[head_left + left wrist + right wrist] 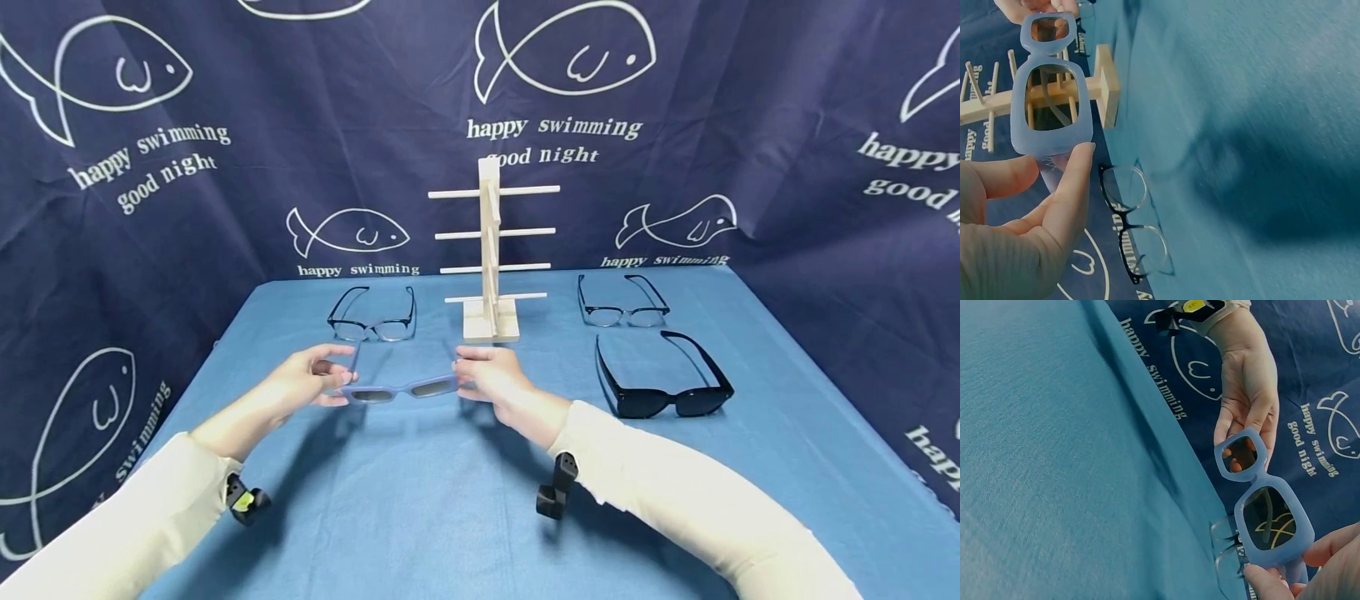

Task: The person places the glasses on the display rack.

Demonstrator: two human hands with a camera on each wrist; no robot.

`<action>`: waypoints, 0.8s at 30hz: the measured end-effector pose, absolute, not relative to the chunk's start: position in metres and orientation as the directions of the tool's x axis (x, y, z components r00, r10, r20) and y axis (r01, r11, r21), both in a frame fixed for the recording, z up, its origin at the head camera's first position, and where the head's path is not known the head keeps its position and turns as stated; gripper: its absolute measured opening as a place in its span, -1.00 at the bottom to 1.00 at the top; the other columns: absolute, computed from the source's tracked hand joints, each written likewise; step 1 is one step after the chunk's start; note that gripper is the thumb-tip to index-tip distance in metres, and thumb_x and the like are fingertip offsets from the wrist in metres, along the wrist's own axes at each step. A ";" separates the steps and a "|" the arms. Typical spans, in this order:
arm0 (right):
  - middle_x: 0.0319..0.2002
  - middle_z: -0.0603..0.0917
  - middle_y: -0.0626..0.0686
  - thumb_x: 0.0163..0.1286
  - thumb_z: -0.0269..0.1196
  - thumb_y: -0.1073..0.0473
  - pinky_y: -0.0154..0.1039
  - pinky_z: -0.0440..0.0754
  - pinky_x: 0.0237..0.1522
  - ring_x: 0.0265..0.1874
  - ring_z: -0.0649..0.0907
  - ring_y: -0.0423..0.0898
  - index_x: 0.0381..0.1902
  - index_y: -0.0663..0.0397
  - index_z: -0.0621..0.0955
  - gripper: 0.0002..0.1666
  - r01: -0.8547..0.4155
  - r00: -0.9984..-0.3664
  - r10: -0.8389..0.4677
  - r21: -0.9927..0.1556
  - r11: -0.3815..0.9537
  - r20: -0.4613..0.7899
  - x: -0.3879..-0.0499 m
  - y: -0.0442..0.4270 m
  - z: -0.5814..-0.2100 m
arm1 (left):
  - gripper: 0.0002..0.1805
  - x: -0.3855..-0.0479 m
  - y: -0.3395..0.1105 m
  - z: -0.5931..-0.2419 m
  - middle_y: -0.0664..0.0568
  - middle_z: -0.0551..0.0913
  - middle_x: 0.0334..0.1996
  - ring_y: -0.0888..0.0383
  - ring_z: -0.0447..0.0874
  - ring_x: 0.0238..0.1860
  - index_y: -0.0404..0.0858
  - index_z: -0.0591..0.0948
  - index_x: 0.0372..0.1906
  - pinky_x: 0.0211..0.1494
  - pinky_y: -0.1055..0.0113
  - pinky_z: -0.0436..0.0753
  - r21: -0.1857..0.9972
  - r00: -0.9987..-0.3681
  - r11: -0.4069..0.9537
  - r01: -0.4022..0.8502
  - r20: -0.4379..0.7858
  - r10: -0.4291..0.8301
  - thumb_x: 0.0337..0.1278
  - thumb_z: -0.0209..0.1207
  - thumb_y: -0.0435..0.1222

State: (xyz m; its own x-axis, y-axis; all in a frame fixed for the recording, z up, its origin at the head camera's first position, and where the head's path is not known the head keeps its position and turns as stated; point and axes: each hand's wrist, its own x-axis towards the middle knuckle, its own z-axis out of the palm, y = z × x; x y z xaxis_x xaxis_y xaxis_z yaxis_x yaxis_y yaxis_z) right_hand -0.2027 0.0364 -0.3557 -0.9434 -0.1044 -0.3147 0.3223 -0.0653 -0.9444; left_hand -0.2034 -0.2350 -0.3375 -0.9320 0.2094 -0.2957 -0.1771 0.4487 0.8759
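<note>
A pair of light-blue sunglasses (405, 388) with dark lenses is held above the table, front toward me and temples pointing back. My left hand (311, 377) pinches its left end between thumb and fingers. At the other end my right hand (491, 379) grips the frame near the hinge. The left wrist view shows the left thumb and a finger on the corner of the blue sunglasses (1054, 147), and the right wrist view shows the right fingers at the opposite corner of the sunglasses (1304, 547).
Behind stands a wooden display rack (489, 250) with several crossbars. Black-rimmed clear eyeglasses (371, 330) lie at back left, another similar pair of eyeglasses (626, 315) at back right. Black sunglasses (663, 402) rest on the blue tablecloth (450, 517) at right. A dark printed curtain (375, 100) hangs around.
</note>
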 end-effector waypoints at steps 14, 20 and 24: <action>0.04 0.59 0.20 0.35 0.19 0.37 -0.10 0.70 0.09 -0.22 0.58 -0.10 0.24 0.26 0.51 -0.52 0.330 -0.941 -0.110 -0.941 -0.071 -0.321 -0.201 0.063 -0.344 | -0.45 -0.207 -0.216 -0.335 -0.29 0.47 0.03 -0.07 0.56 0.16 -0.36 0.18 0.44 0.13 0.09 0.69 0.901 -0.931 0.406 -0.150 -0.267 0.249 0.42 -0.03 -0.45; 0.12 0.55 0.27 0.37 0.16 0.36 -0.11 0.69 0.11 -0.18 0.59 -0.09 0.28 0.26 0.47 -0.50 0.326 -0.942 -0.108 -0.943 -0.064 -0.318 -0.198 0.074 -0.343 | -0.43 -0.209 -0.206 -0.335 -0.29 0.48 0.05 -0.11 0.57 0.12 -0.34 0.20 0.43 0.15 0.06 0.68 0.907 -0.931 0.392 -0.154 -0.266 0.251 0.39 0.02 -0.43; 0.12 0.55 0.26 0.38 0.16 0.35 -0.12 0.68 0.12 -0.16 0.59 -0.09 0.30 0.24 0.45 -0.48 0.338 -0.938 -0.107 -0.940 -0.054 -0.331 -0.198 0.080 -0.341 | -0.45 -0.211 -0.200 -0.337 -0.29 0.47 0.05 -0.15 0.54 0.18 -0.34 0.21 0.43 0.15 0.07 0.68 0.910 -0.932 0.386 -0.149 -0.260 0.254 0.40 0.01 -0.43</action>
State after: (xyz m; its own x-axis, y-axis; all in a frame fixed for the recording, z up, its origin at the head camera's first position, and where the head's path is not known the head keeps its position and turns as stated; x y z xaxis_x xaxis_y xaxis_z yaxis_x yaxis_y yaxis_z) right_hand -0.1976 0.0800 -0.3412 -0.9376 -0.1073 -0.3308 0.3377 -0.0536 -0.9397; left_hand -0.2107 -0.2003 -0.3367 -0.9317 0.2535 -0.2600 -0.1491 0.3857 0.9105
